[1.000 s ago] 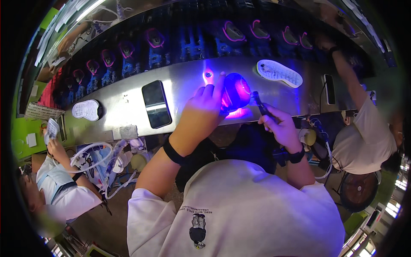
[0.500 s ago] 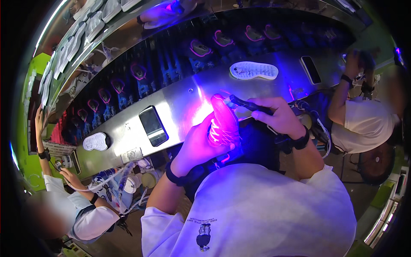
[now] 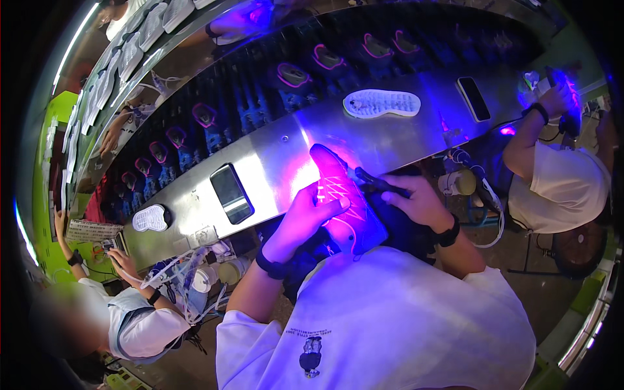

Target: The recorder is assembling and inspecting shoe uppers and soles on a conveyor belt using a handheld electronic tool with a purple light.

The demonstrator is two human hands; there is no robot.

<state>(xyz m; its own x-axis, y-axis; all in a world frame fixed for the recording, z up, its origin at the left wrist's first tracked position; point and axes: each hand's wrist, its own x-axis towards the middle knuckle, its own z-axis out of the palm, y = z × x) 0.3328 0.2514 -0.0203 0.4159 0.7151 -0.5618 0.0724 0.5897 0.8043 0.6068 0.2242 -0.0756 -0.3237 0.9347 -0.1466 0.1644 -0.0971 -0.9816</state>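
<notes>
My left hand (image 3: pixel 304 218) is closed round the side of a laced sneaker upper (image 3: pixel 348 208), its thumb lying across the laces. Pink and violet light floods the sneaker, whose toe points away over the bench edge. In my right hand (image 3: pixel 416 201) is a slim black-handled brush (image 3: pixel 372 181). The brush's pale tip meets or hovers close to the sneaker's right side; I cannot tell which. A white shoe sole (image 3: pixel 382 104) rests beyond on the metal bench, and a dark phone (image 3: pixel 231 194) lies left of my left hand.
Behind the metal bench (image 3: pixel 185 188) runs a dark rack (image 3: pixel 250 91) with several pink-rimmed shoe uppers. Another sole (image 3: pixel 150 218) lies at left, a second phone (image 3: pixel 472 99) at right. Co-workers sit on both sides. Cups and tubing (image 3: pixel 208 276) hang near the bench's front edge.
The sneaker has turned from its edge to show its laces and full upper, heel toward me. My right hand has moved slightly down and left with the brush.
</notes>
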